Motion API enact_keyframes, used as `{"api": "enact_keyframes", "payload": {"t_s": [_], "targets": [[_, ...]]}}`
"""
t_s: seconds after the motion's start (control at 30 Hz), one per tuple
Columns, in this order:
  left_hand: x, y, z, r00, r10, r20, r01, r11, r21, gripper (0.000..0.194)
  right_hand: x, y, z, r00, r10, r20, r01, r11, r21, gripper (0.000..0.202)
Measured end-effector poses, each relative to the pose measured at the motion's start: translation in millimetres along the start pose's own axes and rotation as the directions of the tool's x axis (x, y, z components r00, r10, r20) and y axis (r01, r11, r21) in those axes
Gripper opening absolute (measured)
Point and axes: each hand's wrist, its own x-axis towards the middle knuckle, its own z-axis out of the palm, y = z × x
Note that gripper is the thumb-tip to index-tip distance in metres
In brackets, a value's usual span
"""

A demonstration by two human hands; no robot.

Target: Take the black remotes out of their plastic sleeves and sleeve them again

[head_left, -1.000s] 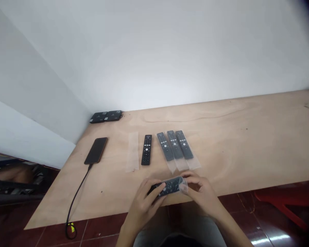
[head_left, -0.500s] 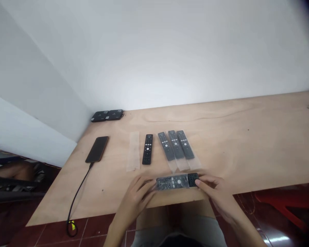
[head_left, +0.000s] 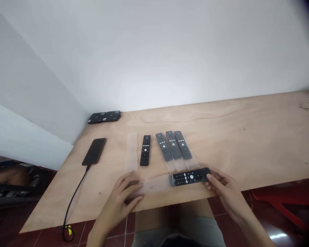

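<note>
My right hand (head_left: pixel 222 181) grips the right end of a black remote control (head_left: pixel 192 176) close to the table's front edge. Only the remote's left tip sits inside a clear plastic sleeve (head_left: pixel 154 183). The sleeve's far end is pinched in the fingers of my left hand (head_left: pixel 127 190). Just beyond, a bare black remote (head_left: pixel 145 150) lies upright on the wood beside a flat, unfilled plastic sleeve (head_left: pixel 131 151). Three sleeved remotes (head_left: pixel 173 145) lie side by side to the right of it.
A dark phone (head_left: pixel 94 151) with a black cable (head_left: pixel 76 199) lies on the left of the wooden table (head_left: pixel 247 147). Two black boxes (head_left: pixel 104 117) stand in the back left corner against the wall. A red chair (head_left: pixel 280 206) is below the table at right.
The remote has slid rightward, mostly out of the sleeve, with my right hand. My left hand has moved left with the sleeve's end. The view has shifted slightly.
</note>
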Motion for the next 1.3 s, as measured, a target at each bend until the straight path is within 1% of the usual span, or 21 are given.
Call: {"api": "enact_keyframes", "payload": {"t_s": [0.07, 0.1, 0.23, 0.33, 0.4, 0.53, 0.6, 0.63, 0.7, 0.8, 0.87, 0.93, 0.97, 1.07, 1.13, 1.23, 1.3], "targets": [[-2.9, -2.3, -3.0, 1.000, -0.024, 0.018, 0.023, 1.000, 0.019, 0.029, 0.2, -3.5, 1.3, 0.999, -0.009, 0.052, 0.009, 1.000, -0.015, 0.058], [-4.3, -3.8, -3.7, 0.999, -0.030, 0.010, 0.030, 0.999, 0.026, 0.027, 0.6, -4.6, 1.2, 0.997, -0.008, 0.078, 0.011, 1.000, -0.026, 0.057], [-10.8, -14.6, -3.8, 0.997, -0.022, -0.068, 0.026, 0.998, 0.057, 0.022, 2.8, -6.2, -1.6, 0.989, 0.012, 0.145, 0.005, 0.994, -0.113, 0.045], [-18.5, -26.4, -7.2, 0.994, 0.004, -0.110, 0.006, 0.996, 0.086, 0.024, 2.3, -9.7, -7.6, 0.987, 0.039, 0.155, -0.007, 0.979, -0.205, 0.045], [-24.6, -34.3, -11.6, 0.992, 0.015, -0.124, -0.003, 0.995, 0.104, 0.026, 1.5, -13.4, -16.2, 0.988, 0.040, 0.152, -0.004, 0.973, -0.231, 0.044], [-33.8, -45.5, -19.6, 0.992, 0.005, -0.128, 0.014, 0.989, 0.145, 0.033, -0.1, -19.7, -36.2, 0.994, -0.001, 0.105, 0.025, 0.972, -0.233, 0.041], [-35.2, -48.5, -21.1, 0.989, 0.000, -0.146, 0.025, 0.985, 0.168, 0.035, -1.9, -21.5, -37.5, 0.993, -0.017, 0.116, 0.049, 0.961, -0.273, 0.045], [-35.1, -49.7, -21.1, 0.987, 0.000, -0.158, 0.029, 0.983, 0.181, 0.036, -3.2, -21.8, -34.3, 0.989, -0.019, 0.143, 0.063, 0.950, -0.305, 0.047], [-33.8, -51.6, -19.6, 0.982, 0.013, -0.189, 0.026, 0.978, 0.205, 0.036, -6.6, -20.3, -20.8, 0.975, -0.021, 0.222, 0.104, 0.922, -0.373, 0.047], [-31.3, -52.5, -15.2, 0.971, 0.003, -0.237, 0.050, 0.975, 0.216, 0.035, -12.2, -12.6, 10.3, 0.946, -0.038, 0.323, 0.187, 0.875, -0.446, 0.040], [-30.7, -52.0, -12.5, 0.958, -0.042, -0.285, 0.108, 0.970, 0.219, 0.031, -15.8, -6.3, 31.9, 0.931, -0.044, 0.363, 0.225, 0.852, -0.472, 0.037], [-32.3, -52.3, -11.7, 0.934, -0.110, -0.339, 0.198, 0.951, 0.236, 0.028, -19.5, -2.1, 50.8, 0.912, -0.054, 0.406, 0.269, 0.827, -0.493, 0.034], [-34.2, -53.3, -12.3, 0.919, -0.149, -0.365, 0.251, 0.935, 0.251, 0.031, -21.4, -1.3, 58.9, 0.905, -0.061, 0.421, 0.291, 0.812, -0.507, 0.032], [-44.0, -61.3, -17.5, 0.880, -0.259, -0.398, 0.389, 0.874, 0.290, 0.055, -27.4, -2.7, 77.6, 0.893, -0.059, 0.447, 0.316, 0.789, -0.527, 0.028], [-51.8, -68.9, -22.5, 0.872, -0.305, -0.383, 0.423, 0.863, 0.277, 0.062, -30.5, -3.3, 86.8, 0.888, -0.034, 0.458, 0.294, 0.808, -0.510, 0.028], [-59.4, -77.4, -28.5, 0.863, -0.354, -0.361, 0.438, 0.880, 0.183, 0.053, -31.9, -0.5, 99.4, 0.891, -0.004, 0.455, 0.243, 0.850, -0.468, 0.031], [-60.3, -78.7, -30.5, 0.858, -0.370, -0.356, 0.430, 0.897, 0.106, 0.044, -30.3, 2.7, 107.8, 0.909, -0.032, 0.415, 0.239, 0.856, -0.459, 0.032]]}}
